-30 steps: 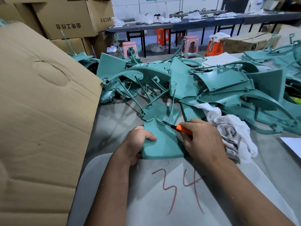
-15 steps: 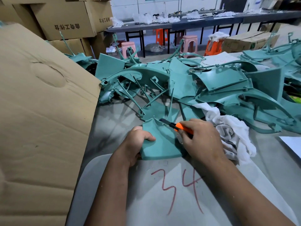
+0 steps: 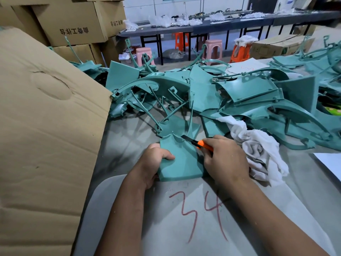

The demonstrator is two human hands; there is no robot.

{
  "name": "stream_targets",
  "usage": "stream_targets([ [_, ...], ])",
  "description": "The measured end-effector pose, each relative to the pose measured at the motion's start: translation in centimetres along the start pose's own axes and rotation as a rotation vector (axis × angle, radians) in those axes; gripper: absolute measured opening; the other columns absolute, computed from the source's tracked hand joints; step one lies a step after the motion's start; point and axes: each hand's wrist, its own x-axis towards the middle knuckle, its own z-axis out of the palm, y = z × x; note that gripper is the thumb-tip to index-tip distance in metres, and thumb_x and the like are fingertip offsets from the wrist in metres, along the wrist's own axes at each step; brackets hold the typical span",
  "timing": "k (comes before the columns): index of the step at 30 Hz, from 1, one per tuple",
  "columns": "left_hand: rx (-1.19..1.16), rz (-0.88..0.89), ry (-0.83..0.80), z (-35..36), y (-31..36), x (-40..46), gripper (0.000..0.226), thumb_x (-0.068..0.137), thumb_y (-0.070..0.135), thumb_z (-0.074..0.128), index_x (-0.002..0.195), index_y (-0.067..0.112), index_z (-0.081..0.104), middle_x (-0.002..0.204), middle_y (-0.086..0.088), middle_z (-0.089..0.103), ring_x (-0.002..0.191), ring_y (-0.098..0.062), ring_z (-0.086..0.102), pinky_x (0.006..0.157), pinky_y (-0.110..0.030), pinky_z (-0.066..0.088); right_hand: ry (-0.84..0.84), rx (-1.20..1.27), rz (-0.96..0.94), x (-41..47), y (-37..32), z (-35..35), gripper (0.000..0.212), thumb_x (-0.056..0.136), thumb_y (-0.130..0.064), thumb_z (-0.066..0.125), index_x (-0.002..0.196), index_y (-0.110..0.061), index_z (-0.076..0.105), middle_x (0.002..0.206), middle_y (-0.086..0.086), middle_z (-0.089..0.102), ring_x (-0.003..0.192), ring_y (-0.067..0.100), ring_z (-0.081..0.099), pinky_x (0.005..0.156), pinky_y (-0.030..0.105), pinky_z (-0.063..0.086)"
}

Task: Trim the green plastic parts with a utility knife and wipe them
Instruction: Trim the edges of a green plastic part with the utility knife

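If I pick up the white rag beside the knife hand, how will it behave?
The white rag lies crumpled in soft folds, so it is probably floppy and will droop. It looks thin and light. It is unlikely to roll or slip.

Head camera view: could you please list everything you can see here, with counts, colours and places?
Green plastic part: one, teal, near table edge, between the hands.
Utility knife: one, orange with dark blade, at the part's far right edge.
Pile of plastic parts: many, teal, across the table's middle and right.
Rag: one, white, just right of the right hand.
Sheet: one, grey, marked 34 in red, nearest the camera.
Cardboard flap: one, brown, left.
Cardboard boxes: several, brown, far left.
Stools: pink and orange, behind the table; exact count unclear.
Left hand: grips the part's left edge.
Right hand: holds the knife.
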Motion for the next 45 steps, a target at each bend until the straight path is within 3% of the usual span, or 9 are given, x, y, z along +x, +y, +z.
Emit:
stream_targets([
  [8,-0.03,0.016,0.012,-0.1,-0.2,0.2,0.051,0.055,0.013,0.063,0.105,-0.001,0.067,0.095,-0.02,0.076,0.08,-0.035,0.073,0.073,-0.04,0.053,-0.113,0.426,0.178,0.5,0.7,-0.3,0.023,0.093,-0.037,0.058,0.093,-0.021,0.075,0.072,-0.002,0.069,0.068,0.024,0.065,0.063,0.045,0.058],
  [13,-0.004,0.025,0.006,-0.1,-0.2,0.2,0.051,0.055,0.015,0.063,0.103,0.0,0.068,0.09,-0.018,0.076,0.074,-0.031,0.071,0.068,-0.034,0.047,-0.101,0.018,0.029,0.3,0.2,-0.1,0.019,0.095,-0.039,0.06,0.098,-0.026,0.074,0.08,-0.006,0.067,0.073,0.021,0.06,0.062,0.036,0.052],
  [19,0.003,0.022,-0.048,-0.3,-0.2,0.1,0.052,0.054,0.013,0.063,0.103,-0.003,0.07,0.095,-0.022,0.075,0.079,-0.033,0.069,0.07,-0.033,0.047,0.028,-0.029,-0.043,0.1,0.0,-0.4,0.014,0.097,-0.035,0.063,0.102,-0.028,0.074,0.083,-0.006,0.059,0.072,0.026,0.059,0.056,0.036,0.045],
  [23,-0.003,0.02,-0.094,-0.8,-0.3,-0.1,0.028,0.069,0.003,0.062,0.095,-0.002,0.07,0.084,-0.017,0.076,0.065,-0.027,0.072,0.052,-0.024,0.054,0.195,-0.047,-0.016,0.4,0.4,-0.8,0.014,0.098,-0.029,0.062,0.104,-0.027,0.073,0.082,-0.006,0.056,0.064,0.021,0.048,0.052,0.029,0.029],
  [27,0.009,0.019,-0.09,-1.0,-0.3,-0.1,0.017,0.07,0.002,0.062,0.08,0.006,0.074,0.079,-0.015,0.076,0.062,-0.025,0.071,0.051,-0.025,0.053,0.039,0.028,-0.105,0.2,0.6,-0.4,0.012,0.098,-0.035,0.062,0.103,-0.031,0.072,0.083,-0.01,0.056,0.069,0.02,0.054,0.056,0.035,0.046],
  [31,0.027,0.019,-0.154,-1.1,-0.1,-0.3,0.02,0.066,0.006,0.062,0.068,0.016,0.08,0.077,-0.011,0.076,0.061,-0.022,0.072,0.05,-0.023,0.053,0.052,-0.076,0.028,1.2,1.6,0.0,0.012,0.099,-0.029,0.063,0.099,-0.03,0.075,0.079,-0.01,0.056,0.067,0.019,0.052,0.052,0.029,0.032],
  [35,0.033,0.016,-0.186,-1.3,0.0,-0.2,0.022,0.066,0.005,0.06,0.07,0.014,0.08,0.077,-0.01,0.076,0.062,-0.022,0.073,0.051,-0.022,0.053,0.165,-0.071,0.107,1.3,2.2,-0.2,0.013,0.097,-0.027,0.065,0.105,-0.025,0.076,0.084,-0.005,0.062,0.069,0.023,0.054,0.056,0.031,0.039],
  [40,0.03,-0.01,-0.228,-1.7,0.1,-0.3,0.023,0.063,0.006,0.061,0.073,0.012,0.081,0.082,-0.013,0.077,0.065,-0.023,0.073,0.054,-0.024,0.055,0.001,0.028,-0.138,1.2,2.4,-0.3,0.013,0.096,-0.033,0.067,0.104,-0.031,0.077,0.083,-0.011,0.062,0.071,0.022,0.058,0.055,0.03,0.039],
  [45,-0.005,-0.079,-0.334,-3.1,0.1,-1.2,0.044,0.06,0.002,0.06,0.101,-0.001,0.075,0.094,-0.022,0.074,0.07,-0.029,0.073,0.06,-0.027,0.059,0.132,-0.057,0.029,2.2,4.0,0.0,0.016,0.096,-0.031,0.069,0.108,-0.024,0.079,0.084,0.0,0.065,0.072,0.028,0.056,0.059,0.032,0.04],
])
